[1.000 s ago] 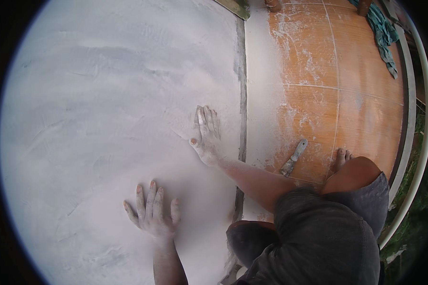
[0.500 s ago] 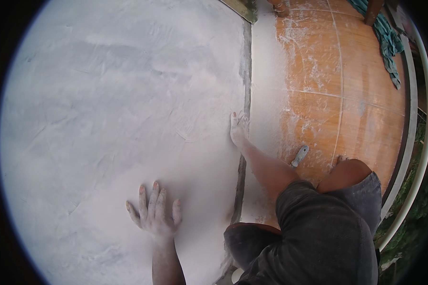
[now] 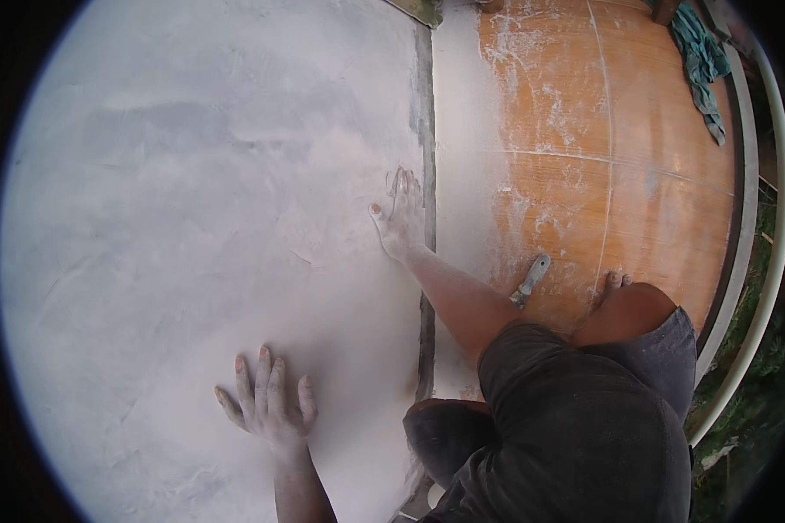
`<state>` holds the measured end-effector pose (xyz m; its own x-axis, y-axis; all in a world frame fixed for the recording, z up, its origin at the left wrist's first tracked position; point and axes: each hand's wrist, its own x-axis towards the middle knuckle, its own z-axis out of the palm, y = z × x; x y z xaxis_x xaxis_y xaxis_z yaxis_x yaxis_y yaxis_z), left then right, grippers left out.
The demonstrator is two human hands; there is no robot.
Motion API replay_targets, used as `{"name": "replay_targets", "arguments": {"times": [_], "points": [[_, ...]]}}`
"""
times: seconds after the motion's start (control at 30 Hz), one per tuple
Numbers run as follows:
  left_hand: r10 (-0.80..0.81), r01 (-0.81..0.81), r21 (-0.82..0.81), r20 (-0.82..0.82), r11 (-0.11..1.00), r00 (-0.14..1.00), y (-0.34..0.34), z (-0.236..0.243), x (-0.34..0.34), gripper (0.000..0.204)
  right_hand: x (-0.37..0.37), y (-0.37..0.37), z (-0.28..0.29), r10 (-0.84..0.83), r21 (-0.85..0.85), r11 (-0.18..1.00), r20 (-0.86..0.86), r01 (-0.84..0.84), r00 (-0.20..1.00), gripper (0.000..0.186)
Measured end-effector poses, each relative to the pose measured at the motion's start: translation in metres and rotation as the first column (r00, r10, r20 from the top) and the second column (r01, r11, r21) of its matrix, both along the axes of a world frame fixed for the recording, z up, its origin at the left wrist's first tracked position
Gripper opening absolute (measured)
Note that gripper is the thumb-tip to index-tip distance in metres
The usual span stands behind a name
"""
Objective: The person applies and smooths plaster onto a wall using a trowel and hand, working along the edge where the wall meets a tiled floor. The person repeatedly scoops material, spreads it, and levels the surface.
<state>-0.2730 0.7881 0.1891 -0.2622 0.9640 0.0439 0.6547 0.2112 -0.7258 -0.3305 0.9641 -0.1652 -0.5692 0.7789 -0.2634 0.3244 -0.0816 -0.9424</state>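
Note:
A broad white-grey plastered surface (image 3: 174, 261), smeared and dusty, fills the left and middle of the view. My left hand (image 3: 273, 404), coated in white powder, is at its lower middle with fingers spread. It holds nothing, and whether its palm touches the surface I cannot tell. My right hand (image 3: 401, 218) lies flat with fingers stretched out on the same surface, close to the dark strip (image 3: 426, 113) along its right edge. White dust covers that hand up to the wrist. Neither hand has a tool in it.
Orange-brown tiles (image 3: 663, 222) streaked with white powder lie to the right. A putty knife (image 3: 530, 281) rests on them near my right arm. A teal cloth (image 3: 699, 70) drapes at the upper right, beside a pale curved pipe (image 3: 772, 288). A flat board (image 3: 420, 7) shows at the top.
My right hand has slid left and up from the dark strip onto the plaster, its fingers now straighter. My left hand has shifted slightly left and down. The view has moved a little.

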Motion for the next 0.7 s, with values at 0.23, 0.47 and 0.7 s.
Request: {"name": "replay_targets", "arguments": {"times": [0.23,0.47,0.7], "points": [[0.003,-0.003,-0.003,-0.036,1.000,0.999,0.001,0.000,0.000,0.036,0.004,0.002,0.008,-0.064,-0.151,0.987,-0.085,0.051,0.994,0.100],[0.005,-0.005,0.000,-0.014,1.000,1.000,0.001,-0.001,0.001,0.038,-0.009,0.041,0.004,-0.047,-0.222,0.975,-0.151,0.013,0.987,0.097],[-0.014,0.013,-0.028,-0.015,1.000,1.000,0.005,0.003,0.001,0.040,-0.027,0.056,0.011,-0.227,-0.485,0.855,-0.038,0.181,0.973,0.089]]}}
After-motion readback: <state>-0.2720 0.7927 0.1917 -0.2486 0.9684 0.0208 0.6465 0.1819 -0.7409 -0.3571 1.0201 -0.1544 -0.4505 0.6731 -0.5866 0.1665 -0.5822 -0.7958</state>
